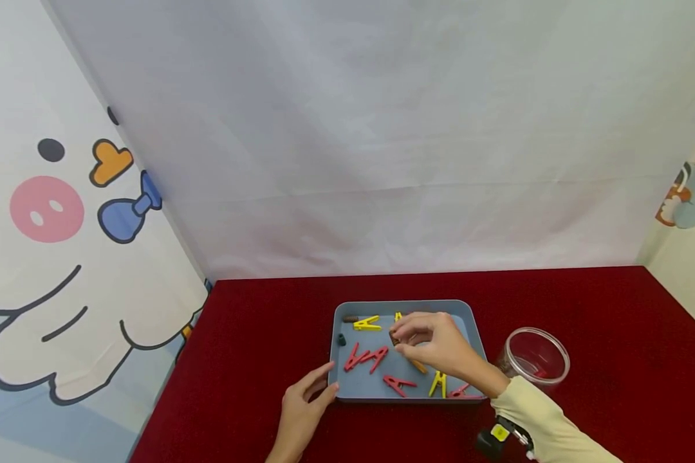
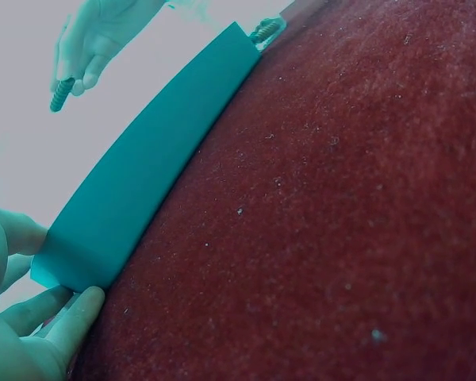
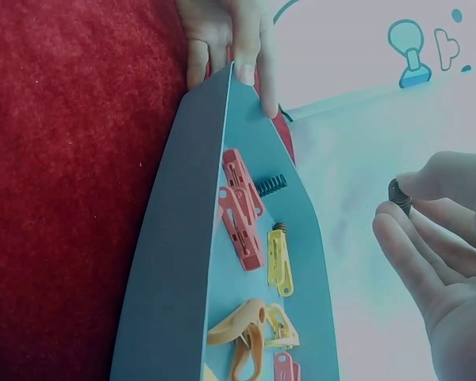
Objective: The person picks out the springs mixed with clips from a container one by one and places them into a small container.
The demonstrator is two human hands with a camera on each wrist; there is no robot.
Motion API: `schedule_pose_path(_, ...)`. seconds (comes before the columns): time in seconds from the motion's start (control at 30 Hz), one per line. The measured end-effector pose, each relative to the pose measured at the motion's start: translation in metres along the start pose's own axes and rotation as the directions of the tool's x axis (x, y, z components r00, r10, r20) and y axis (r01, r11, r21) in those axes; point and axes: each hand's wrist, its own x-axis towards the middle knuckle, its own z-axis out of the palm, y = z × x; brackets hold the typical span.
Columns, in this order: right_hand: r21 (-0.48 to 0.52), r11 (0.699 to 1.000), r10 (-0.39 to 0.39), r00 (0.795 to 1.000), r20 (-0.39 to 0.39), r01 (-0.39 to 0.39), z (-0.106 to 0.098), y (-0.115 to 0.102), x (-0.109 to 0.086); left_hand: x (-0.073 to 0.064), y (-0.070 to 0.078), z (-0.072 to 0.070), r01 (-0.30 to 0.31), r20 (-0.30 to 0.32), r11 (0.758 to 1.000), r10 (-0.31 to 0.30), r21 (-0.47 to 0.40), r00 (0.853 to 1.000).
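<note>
My right hand is above the grey-blue tray, pinching a small brown spring between thumb and fingertips. The spring's ribbed end juts from the fingers in the left wrist view. At the tray's left front corner, my left hand grips the wall, with fingers on both sides of it. Inside the tray lie several red clips, several yellow clips, an orange clip partly hidden by my right hand in the head view, and a dark spring. A brown spring lies by the back-left yellow clip.
A clear round jar stands open on the red cloth, right of the tray, with something red and some ribbed brown pieces in it. A white curtain hangs behind, and a cartoon-printed sheet is at the left.
</note>
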Motion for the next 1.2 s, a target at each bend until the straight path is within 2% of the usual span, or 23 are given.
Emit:
schedule_pose_path(0.47,0.059,0.996,-0.068,0.997,-0.022,0.069,-0.009,-0.006,-0.014,0.000,-0.002,-0.001,0.001,0.006,1.000,-0.001,0.003,1.000)
schedule_pose_path(0.87,0.092,0.994,-0.050,0.999,-0.015,0.051,-0.014,-0.010,-0.023,0.001,-0.003,0.000,-0.003,0.011,1.000,0.003,-0.013,1.000)
schedule_pose_path(1.2,0.112,0.989,-0.091,0.995,-0.029,0.094,-0.021,-0.017,-0.033,0.001,-0.003,0.001,-0.001,0.014,1.000,0.001,-0.017,1.000)
